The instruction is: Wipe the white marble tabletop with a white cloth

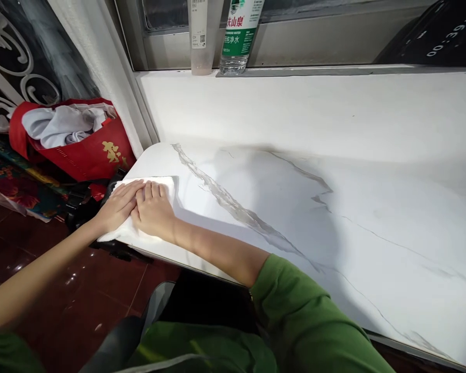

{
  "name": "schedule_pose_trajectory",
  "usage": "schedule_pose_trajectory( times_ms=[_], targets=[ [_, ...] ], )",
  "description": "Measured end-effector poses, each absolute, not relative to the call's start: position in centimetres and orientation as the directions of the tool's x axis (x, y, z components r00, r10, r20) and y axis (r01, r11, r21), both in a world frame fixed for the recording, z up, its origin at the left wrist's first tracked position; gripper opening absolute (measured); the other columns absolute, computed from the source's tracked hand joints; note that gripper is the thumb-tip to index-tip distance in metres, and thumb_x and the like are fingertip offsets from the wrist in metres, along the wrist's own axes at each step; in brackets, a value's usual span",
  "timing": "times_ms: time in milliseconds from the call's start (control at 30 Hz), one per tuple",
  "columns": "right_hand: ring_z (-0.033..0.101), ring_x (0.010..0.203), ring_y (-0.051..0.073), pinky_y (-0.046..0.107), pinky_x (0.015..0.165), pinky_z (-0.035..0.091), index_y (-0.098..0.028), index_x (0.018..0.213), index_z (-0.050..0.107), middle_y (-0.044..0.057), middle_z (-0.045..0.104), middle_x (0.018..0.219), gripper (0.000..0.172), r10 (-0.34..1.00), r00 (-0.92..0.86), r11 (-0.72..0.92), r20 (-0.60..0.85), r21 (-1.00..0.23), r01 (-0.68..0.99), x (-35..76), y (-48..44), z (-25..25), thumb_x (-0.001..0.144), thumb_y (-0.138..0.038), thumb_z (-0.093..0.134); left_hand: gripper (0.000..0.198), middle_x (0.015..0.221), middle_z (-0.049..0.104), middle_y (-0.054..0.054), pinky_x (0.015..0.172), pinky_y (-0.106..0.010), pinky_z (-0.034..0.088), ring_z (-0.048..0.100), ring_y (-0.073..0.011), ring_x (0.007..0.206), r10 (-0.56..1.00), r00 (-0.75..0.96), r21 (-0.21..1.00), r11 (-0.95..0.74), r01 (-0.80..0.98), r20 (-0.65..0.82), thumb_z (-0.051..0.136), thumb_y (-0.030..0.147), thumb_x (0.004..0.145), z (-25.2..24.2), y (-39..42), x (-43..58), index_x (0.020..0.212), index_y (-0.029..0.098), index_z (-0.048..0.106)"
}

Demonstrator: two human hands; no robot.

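Note:
A folded white cloth (166,187) lies at the left end of a white marble-patterned tabletop (233,176), its near corner reaching the table's front edge. My left hand (118,206) rests flat on the cloth with fingers stretched out. Beside it, and touching it, my right hand (153,210) also lies flat on the cloth, fingers extended and together. Both palms face down, so their undersides are hidden. Neither hand grips anything.
A plastic water bottle (241,41) and a translucent container (204,49) stand on the sill behind the table. A dark device showing digits (442,36) is at the back right. A red bag (89,155) with pale fabric sits left of the table, near a white curtain (97,62).

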State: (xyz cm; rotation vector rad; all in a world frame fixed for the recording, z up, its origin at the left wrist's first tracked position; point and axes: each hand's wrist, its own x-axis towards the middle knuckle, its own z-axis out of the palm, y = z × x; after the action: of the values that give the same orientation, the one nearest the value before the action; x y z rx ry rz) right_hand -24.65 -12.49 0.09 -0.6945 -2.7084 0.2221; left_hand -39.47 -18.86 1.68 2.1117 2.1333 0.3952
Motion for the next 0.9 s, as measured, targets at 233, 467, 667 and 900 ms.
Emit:
schedule_pose_trajectory(
  times_ms=[233, 467, 667, 900],
  targets=[
    [0.045, 0.135, 0.039, 0.053, 0.114, 0.029, 0.003, 0.141, 0.049, 0.027, 0.050, 0.147, 0.056, 0.489, -0.819, 0.871, 0.300, -0.226, 0.437, -26.0, -10.0, -0.1, 0.097, -0.032, 0.042, 0.059, 0.155, 0.046, -0.009, 0.124, -0.047, 0.023, 0.040, -0.0241, 0.144, 0.995, -0.035, 0.255, 0.008, 0.967, 0.098, 0.023, 0.037, 0.097, 1.5, -16.4, -40.8, 0.148, 0.016, 0.042],
    [0.048, 0.129, 0.035, 0.048, 0.110, 0.031, -0.001, 0.136, 0.054, 0.024, 0.056, 0.140, 0.050, 0.572, -0.761, 0.820, 0.304, -0.236, 0.522, -28.1, -0.2, -0.7, 0.096, -0.027, 0.039, 0.056, 0.152, 0.051, -0.007, 0.121, -0.042, 0.029, 0.044, -0.0241, 0.141, 0.990, 0.005, 0.271, -0.044, 0.962, 0.144, 0.033, 0.030, 0.092, 0.6, -4.9, -42.9, 0.145, 0.018, 0.048],
    [0.048, 0.129, 0.034, 0.046, 0.111, 0.030, -0.004, 0.134, 0.056, 0.022, 0.058, 0.138, 0.046, 0.695, -0.648, 0.718, 0.311, -0.259, 0.646, -29.1, 6.8, -1.4, 0.097, -0.025, 0.036, 0.058, 0.147, 0.057, -0.008, 0.119, -0.038, 0.033, 0.049, -0.0258, 0.137, 0.985, 0.089, 0.331, -0.134, 0.934, 0.148, 0.039, 0.026, 0.086, 0.6, 4.5, -43.6, 0.140, 0.017, 0.055],
    [0.045, 0.133, 0.032, 0.047, 0.112, 0.029, -0.005, 0.135, 0.054, 0.021, 0.054, 0.143, 0.047, 0.704, -0.621, 0.707, 0.344, -0.263, 0.656, -28.8, 7.8, -2.0, 0.098, -0.025, 0.035, 0.059, 0.151, 0.052, -0.005, 0.120, -0.036, 0.030, 0.046, -0.0247, 0.140, 0.988, 0.083, 0.336, -0.122, 0.934, 0.130, 0.038, 0.027, 0.086, 0.6, 5.5, -43.1, 0.143, 0.018, 0.052]
  ],
)
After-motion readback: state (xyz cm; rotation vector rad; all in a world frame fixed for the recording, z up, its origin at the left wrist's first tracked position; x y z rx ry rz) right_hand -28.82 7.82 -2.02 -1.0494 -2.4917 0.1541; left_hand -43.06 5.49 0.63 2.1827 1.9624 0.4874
